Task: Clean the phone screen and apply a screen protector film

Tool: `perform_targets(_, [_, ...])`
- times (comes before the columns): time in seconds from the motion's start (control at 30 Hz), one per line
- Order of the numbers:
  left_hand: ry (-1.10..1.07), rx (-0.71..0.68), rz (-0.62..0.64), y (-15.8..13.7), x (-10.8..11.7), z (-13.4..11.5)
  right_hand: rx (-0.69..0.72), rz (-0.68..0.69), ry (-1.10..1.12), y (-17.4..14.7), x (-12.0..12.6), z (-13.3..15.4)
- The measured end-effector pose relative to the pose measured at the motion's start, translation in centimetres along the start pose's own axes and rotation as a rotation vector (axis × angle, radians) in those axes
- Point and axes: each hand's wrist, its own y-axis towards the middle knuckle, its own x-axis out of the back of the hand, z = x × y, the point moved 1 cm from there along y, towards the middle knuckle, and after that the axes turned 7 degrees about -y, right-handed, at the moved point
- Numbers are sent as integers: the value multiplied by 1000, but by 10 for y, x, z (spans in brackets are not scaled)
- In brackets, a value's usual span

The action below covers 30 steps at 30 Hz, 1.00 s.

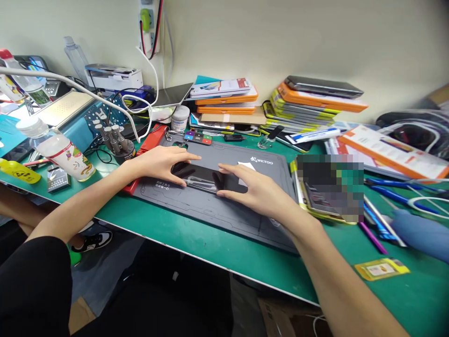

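A dark glossy smartphone (201, 176) lies lengthwise on, or just above, a grey work mat (217, 210), its screen reflecting light. My left hand (164, 164) grips its left end, thumb along the near edge and fingers over the far edge. At the other end, my right hand (250, 186) holds it the same way. Both palms hide parts of the phone's ends. A small white piece (247, 166) shows on the mat behind my right hand. Whether the phone touches the mat I cannot tell.
Left of the mat are a red tool holder (154, 140), a screwdriver stand (115, 142) and a drink bottle (65, 152). Orange boxes (226, 100) are stacked behind. Right lie a yellow-edged packet (303, 199), blue pliers (396, 194) and a yellow packet (381, 269). A blue sleeve (421, 231) reaches in.
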Motion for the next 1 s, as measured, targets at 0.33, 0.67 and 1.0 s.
perform_targets(0.33, [58, -6, 6, -2, -2, 1, -6, 26, 25, 2, 0, 0])
perform_targets(0.67, [38, 40, 75, -1, 3, -3, -11, 33, 20, 0, 1, -1])
perform_targets(1.0, [-106, 95, 190, -6, 17, 1, 20, 11, -7, 1, -1, -1])
